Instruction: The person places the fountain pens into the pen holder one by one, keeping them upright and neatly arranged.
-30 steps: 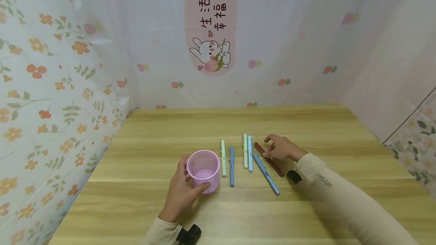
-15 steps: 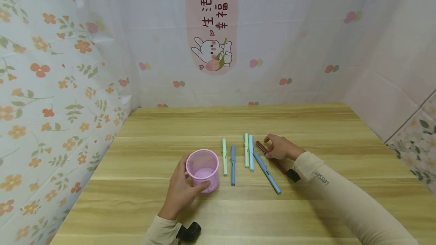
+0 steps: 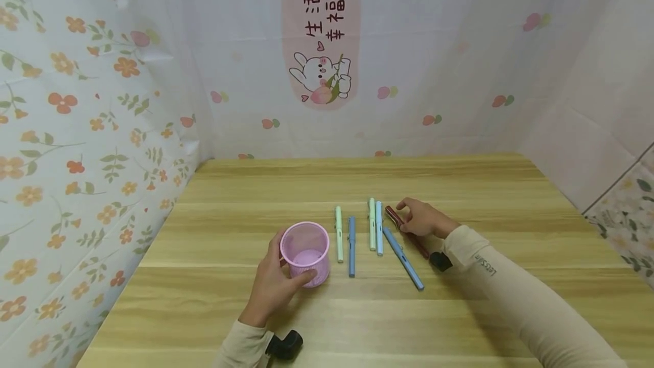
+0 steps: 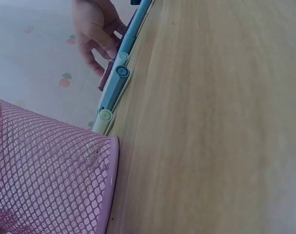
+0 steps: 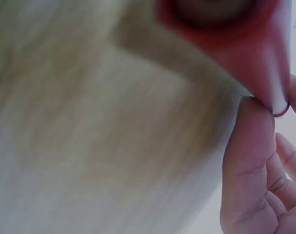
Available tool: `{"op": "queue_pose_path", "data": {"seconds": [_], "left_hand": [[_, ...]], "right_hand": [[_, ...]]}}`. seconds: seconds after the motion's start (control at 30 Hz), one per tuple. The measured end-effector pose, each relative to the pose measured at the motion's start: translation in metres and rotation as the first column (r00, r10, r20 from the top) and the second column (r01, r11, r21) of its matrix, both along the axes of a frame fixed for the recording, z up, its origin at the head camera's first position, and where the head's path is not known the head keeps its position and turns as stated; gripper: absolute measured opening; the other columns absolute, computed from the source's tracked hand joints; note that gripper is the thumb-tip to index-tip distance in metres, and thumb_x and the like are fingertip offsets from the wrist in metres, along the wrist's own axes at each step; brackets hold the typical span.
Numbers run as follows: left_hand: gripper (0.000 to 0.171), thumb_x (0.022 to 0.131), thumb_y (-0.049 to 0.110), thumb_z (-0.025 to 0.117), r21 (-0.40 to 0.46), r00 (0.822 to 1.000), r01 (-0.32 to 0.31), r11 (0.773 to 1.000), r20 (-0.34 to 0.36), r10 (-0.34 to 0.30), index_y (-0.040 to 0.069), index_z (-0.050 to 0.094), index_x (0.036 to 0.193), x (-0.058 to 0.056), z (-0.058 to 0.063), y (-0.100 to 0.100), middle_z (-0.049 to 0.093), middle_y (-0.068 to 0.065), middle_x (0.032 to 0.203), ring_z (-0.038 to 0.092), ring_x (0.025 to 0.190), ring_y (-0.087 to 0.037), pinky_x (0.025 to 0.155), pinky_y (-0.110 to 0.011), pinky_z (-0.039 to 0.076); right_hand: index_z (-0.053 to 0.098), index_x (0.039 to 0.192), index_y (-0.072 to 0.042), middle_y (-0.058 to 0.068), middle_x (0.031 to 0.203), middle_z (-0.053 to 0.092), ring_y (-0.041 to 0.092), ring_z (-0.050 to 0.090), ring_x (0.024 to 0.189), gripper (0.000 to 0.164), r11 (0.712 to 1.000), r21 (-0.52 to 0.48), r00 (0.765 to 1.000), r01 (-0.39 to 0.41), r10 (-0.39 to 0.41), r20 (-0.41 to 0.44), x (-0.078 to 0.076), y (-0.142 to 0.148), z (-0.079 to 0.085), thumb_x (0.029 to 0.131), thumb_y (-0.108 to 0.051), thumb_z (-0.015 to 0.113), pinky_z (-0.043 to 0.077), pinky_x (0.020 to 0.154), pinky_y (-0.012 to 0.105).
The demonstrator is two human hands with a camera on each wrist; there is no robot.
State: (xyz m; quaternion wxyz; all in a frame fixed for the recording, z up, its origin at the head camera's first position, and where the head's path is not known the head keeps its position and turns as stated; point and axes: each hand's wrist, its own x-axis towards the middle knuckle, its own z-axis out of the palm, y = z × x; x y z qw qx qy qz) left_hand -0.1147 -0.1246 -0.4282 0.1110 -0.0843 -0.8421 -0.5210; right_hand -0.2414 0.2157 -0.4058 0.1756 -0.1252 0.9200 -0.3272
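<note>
My left hand grips a pink mesh pen holder by its side, thumb at the front; the holder stands upright with nothing inside. In the left wrist view its mesh wall fills the lower left. Over at the right, my right hand pinches a dark red pen between thumb and fingers. The right wrist view shows that pen's barrel close up, tilted, with its shadow on the table. The hand covers the pen's middle in the head view.
Between the hands lie a green pen, a blue pen, another green pen beside a light blue pen, and a slanted blue pen. A printed curtain hangs behind the wooden table.
The right thumb and fingers have closed on the dark red pen, which has risen slightly. The left hand keeps its hold on the pen holder; the head view has shifted a little.
</note>
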Motion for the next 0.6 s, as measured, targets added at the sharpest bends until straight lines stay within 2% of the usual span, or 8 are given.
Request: {"op": "queue_pose_path", "data": {"seconds": [0.2, 0.23, 0.43, 0.47, 0.6], "left_hand": [[0.096, 0.065, 0.012, 0.089, 0.014, 1.0, 0.018, 1.0, 0.003, -0.018, 0.0, 0.034, 0.143, 0.0, 0.0008, 0.0002, 0.055, -0.023, 0.128, 0.059, 0.11, -0.041, 0.092, -0.051, 0.051], [0.097, 0.065, 0.013, 0.089, 0.014, 1.0, 0.018, 1.0, 0.0, -0.018, 0.001, 0.034, 0.144, -0.0014, -0.0022, -0.0005, 0.055, -0.021, 0.129, 0.059, 0.111, -0.039, 0.092, -0.049, 0.051], [0.097, 0.065, 0.013, 0.089, 0.025, 1.0, 0.025, 0.999, -0.001, -0.025, 0.002, 0.034, 0.144, -0.001, -0.0021, -0.0003, 0.055, -0.02, 0.129, 0.058, 0.112, -0.038, 0.093, -0.048, 0.051], [0.096, 0.066, 0.012, 0.089, 0.029, 1.0, 0.027, 0.999, 0.004, -0.028, 0.0, 0.034, 0.143, 0.0003, 0.0008, 0.0003, 0.054, -0.022, 0.129, 0.058, 0.112, -0.04, 0.093, -0.05, 0.05], [0.095, 0.066, 0.012, 0.089, 0.031, 1.0, 0.022, 0.999, 0.013, -0.022, 0.0, 0.034, 0.143, 0.0002, 0.0, 0.0, 0.054, -0.022, 0.129, 0.058, 0.112, -0.04, 0.093, -0.05, 0.05]], "right_hand": [[0.037, 0.134, 0.011, 0.009, 0.081, 0.052, 0.016, 0.047, 0.065, 0.05, 0.988, -0.145, 0.996, 0.046, -0.033, 0.087, -0.0017, 0.0014, 0.0049, 0.091, 0.002, 0.06, 0.042, 0.056, 0.027], [0.035, 0.135, 0.01, 0.009, 0.081, 0.052, 0.016, 0.048, 0.066, 0.051, 0.985, -0.163, 0.994, 0.052, -0.036, 0.103, -0.0023, 0.0021, 0.0052, 0.092, 0.002, 0.06, 0.042, 0.056, 0.027], [0.031, 0.142, 0.005, 0.015, 0.095, 0.053, 0.022, 0.056, 0.076, 0.055, 0.973, -0.206, 0.983, 0.101, -0.066, 0.169, -0.0058, 0.0044, 0.0045, 0.094, -0.003, 0.059, 0.052, 0.062, 0.033], [0.031, 0.142, 0.004, 0.017, 0.097, 0.053, 0.023, 0.057, 0.077, 0.056, 0.971, -0.214, 0.981, 0.11, -0.072, 0.179, -0.0059, 0.0041, 0.0046, 0.094, -0.003, 0.059, 0.054, 0.063, 0.034], [0.029, 0.145, 0.003, 0.02, 0.101, 0.052, 0.025, 0.06, 0.078, 0.059, 0.955, -0.267, 0.972, 0.133, -0.073, 0.224, -0.005, 0.0017, 0.0062, 0.094, -0.003, 0.058, 0.057, 0.066, 0.039]]}}
